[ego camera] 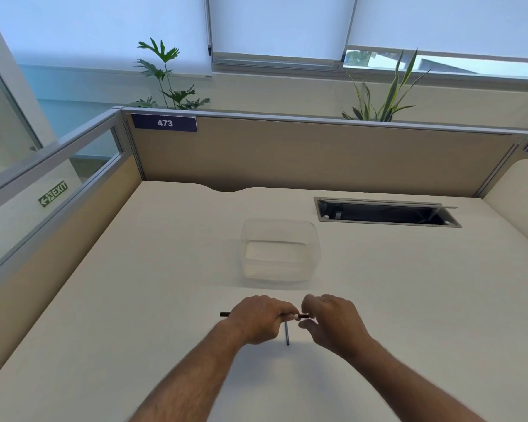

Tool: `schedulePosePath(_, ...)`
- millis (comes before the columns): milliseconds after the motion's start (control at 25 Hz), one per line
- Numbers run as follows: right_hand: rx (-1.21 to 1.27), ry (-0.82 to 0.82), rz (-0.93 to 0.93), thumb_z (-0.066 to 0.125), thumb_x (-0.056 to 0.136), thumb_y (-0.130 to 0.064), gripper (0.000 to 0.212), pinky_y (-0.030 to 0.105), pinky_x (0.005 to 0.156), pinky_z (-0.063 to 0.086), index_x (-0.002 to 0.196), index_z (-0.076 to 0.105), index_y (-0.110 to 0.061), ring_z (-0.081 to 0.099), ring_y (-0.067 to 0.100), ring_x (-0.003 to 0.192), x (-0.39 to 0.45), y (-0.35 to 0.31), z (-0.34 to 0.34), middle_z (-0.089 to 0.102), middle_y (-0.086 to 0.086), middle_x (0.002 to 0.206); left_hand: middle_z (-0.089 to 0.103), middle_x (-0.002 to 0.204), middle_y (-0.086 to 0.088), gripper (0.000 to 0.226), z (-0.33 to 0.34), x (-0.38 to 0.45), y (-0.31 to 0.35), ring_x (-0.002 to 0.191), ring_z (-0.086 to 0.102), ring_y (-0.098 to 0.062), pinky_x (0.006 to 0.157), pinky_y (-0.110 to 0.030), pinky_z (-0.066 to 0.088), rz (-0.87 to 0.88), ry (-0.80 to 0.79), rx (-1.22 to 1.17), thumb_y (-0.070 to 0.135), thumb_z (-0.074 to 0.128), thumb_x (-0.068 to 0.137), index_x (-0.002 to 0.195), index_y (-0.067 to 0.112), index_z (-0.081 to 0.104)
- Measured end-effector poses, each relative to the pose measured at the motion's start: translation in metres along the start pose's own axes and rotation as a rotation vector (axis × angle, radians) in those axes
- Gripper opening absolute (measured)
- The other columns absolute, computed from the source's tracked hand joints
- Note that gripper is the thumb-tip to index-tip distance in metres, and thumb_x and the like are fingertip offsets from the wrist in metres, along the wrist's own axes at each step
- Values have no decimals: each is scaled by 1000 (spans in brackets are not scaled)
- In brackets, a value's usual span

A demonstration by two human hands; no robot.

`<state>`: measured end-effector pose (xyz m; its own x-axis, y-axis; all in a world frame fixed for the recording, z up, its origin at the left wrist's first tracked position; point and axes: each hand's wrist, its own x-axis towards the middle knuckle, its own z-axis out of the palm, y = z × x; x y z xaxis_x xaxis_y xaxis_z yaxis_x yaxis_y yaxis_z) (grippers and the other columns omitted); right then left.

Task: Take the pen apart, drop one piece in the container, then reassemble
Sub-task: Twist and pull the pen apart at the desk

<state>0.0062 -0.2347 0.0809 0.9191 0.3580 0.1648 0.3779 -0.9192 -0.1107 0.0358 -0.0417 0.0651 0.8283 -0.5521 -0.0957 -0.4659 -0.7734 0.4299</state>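
My left hand (pixel 258 318) grips a dark pen body (pixel 225 314) held level just above the desk, its end sticking out to the left. My right hand (pixel 329 319) pinches the dark end piece (pixel 304 315) at the pen's right end, next to a white band. A thin grey rod (pixel 287 333), seemingly the refill, lies on the desk below the hands, pointing toward me. A clear plastic container (pixel 279 250) stands beyond the hands with nothing visible in it.
The cream desk (pixel 153 269) is walled by a tan partition (pixel 287 153) at the back and left. An open cable slot (pixel 384 212) is sunk in the desk at the back right.
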Motion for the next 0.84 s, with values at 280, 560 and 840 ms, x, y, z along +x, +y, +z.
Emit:
schedulePosePath(280,78,-256,5,42,96,-49,36,35,73,49,107,63,-21,63,24,89,0,5,-5,72,-1,101,74,104,3,25,3,-2,-4,91,63,-23,71,-33,45,-9,13,34,34,42,101,114,35,64)
schedulePosePath(560,183,-212,49,69,86,-37,21,32,70,50,100,62,-23,62,20,80,4,6,-7,73,-3,90,73,95,3,22,3,-5,-2,77,56,-18,66,-31,37,-4,15,38,37,43,101,107,35,64)
schedulePosePath(840,295,-303,11,51,97,-43,32,37,80,54,112,67,-19,66,22,85,4,6,-3,76,1,100,73,95,3,21,1,-6,-2,82,61,-22,66,-30,39,10,16,55,36,43,100,105,34,64)
